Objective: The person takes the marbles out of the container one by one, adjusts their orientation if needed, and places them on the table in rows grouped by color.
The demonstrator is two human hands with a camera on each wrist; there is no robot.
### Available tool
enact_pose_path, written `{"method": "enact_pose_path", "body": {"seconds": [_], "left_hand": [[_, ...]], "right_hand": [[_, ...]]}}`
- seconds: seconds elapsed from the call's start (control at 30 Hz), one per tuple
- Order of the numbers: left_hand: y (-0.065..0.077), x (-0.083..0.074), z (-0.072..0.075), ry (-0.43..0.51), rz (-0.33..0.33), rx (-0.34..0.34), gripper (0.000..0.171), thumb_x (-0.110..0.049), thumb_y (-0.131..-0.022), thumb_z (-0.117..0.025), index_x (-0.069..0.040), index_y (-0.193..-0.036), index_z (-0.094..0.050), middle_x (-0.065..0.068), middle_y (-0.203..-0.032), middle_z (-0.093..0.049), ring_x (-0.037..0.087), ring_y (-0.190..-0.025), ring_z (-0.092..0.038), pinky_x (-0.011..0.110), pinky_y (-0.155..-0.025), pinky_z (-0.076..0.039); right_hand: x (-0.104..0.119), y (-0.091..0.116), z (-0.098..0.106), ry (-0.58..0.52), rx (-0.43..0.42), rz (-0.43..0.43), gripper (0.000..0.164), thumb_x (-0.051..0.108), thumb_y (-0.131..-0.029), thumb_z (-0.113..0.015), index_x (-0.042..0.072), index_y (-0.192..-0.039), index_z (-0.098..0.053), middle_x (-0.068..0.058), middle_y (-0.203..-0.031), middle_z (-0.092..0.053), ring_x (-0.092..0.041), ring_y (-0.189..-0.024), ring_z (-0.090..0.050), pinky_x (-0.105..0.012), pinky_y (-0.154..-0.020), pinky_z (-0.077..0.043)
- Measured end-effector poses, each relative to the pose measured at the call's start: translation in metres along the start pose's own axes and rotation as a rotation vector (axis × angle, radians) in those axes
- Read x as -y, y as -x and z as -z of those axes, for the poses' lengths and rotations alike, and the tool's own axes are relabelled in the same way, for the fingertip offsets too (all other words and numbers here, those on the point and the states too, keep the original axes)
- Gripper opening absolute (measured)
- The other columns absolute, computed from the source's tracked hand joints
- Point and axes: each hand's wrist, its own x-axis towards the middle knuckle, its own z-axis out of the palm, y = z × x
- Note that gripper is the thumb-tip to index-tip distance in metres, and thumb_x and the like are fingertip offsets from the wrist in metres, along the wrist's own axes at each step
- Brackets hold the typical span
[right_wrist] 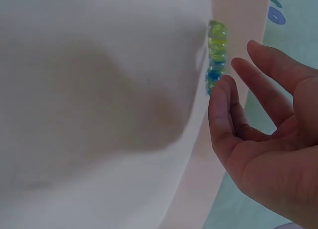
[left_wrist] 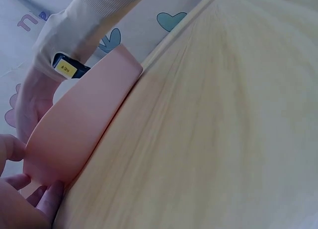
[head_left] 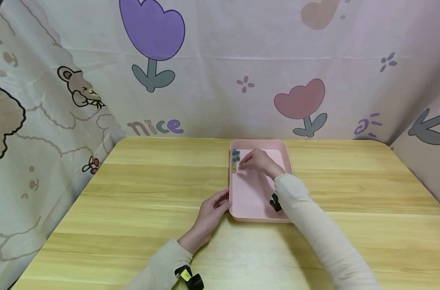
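A pink rectangular tray (head_left: 257,211) lies on the wooden table. Along its left wall, toward the far end, several small glass marbles (head_left: 234,166) sit in a row, blue ones at the back and yellow-green ones nearer. In the right wrist view the marbles (right_wrist: 217,40) look shiny and see-through. My right hand (head_left: 260,162) hovers inside the tray, fingertips just right of the marbles and loosely bent, with nothing visible between them. My left hand (head_left: 211,213) touches the outside of the tray's left wall near the front corner, its fingertips (left_wrist: 53,191) low on the wall.
The light wooden table (head_left: 162,181) spreads around the tray. Behind it hangs a printed cloth (head_left: 220,80) with tulips and cartoon animals, which also runs along both sides. A black wrist camera (head_left: 189,278) is strapped to the left sleeve.
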Motion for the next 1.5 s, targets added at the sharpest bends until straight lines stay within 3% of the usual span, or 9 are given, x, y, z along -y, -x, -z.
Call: {"method": "enact_pose_path", "body": {"seconds": [0.47, 0.93, 1.13, 1.5], "left_hand": [[-0.002, 0.001, -0.001, -0.011, -0.002, 0.008, 0.045, -0.007, -0.094, -0.059, 0.001, -0.138, -0.051, 0.015, -0.130, -0.056, 0.021, -0.110, -0.056, 0.027, -0.092, -0.050], [-0.003, 0.003, 0.000, -0.010, -0.015, -0.002, 0.045, -0.007, -0.093, -0.059, 0.002, -0.137, -0.051, 0.016, -0.125, -0.059, 0.021, -0.108, -0.057, 0.027, -0.091, -0.051], [-0.002, 0.004, 0.000, -0.004, -0.019, -0.008, 0.045, -0.006, -0.094, -0.059, 0.003, -0.137, -0.051, 0.016, -0.125, -0.059, 0.021, -0.109, -0.057, 0.027, -0.092, -0.050], [0.001, 0.004, -0.001, -0.001, -0.025, -0.008, 0.045, -0.007, -0.093, -0.059, 0.004, -0.137, -0.050, 0.017, -0.125, -0.059, 0.020, -0.108, -0.057, 0.027, -0.092, -0.050]], "right_hand": [[0.002, -0.006, -0.014, 0.048, -0.025, -0.081, 0.015, 0.007, -0.079, -0.075, -0.004, -0.088, -0.074, -0.010, -0.085, -0.071, -0.022, -0.084, -0.060, -0.035, -0.083, -0.050], [0.007, -0.011, -0.025, 0.099, -0.073, -0.076, 0.011, 0.007, -0.077, -0.077, -0.002, -0.082, -0.075, -0.009, -0.076, -0.070, -0.022, -0.077, -0.060, -0.036, -0.079, -0.051], [0.009, -0.012, -0.031, 0.120, -0.056, -0.105, 0.009, 0.008, -0.079, -0.076, 0.000, -0.082, -0.075, -0.006, -0.075, -0.069, -0.021, -0.077, -0.058, -0.035, -0.078, -0.050], [0.009, -0.008, -0.028, 0.122, 0.000, -0.037, 0.011, 0.010, -0.081, -0.074, 0.000, -0.079, -0.071, -0.004, -0.069, -0.063, -0.016, -0.068, -0.052, -0.027, -0.066, -0.045]]}}
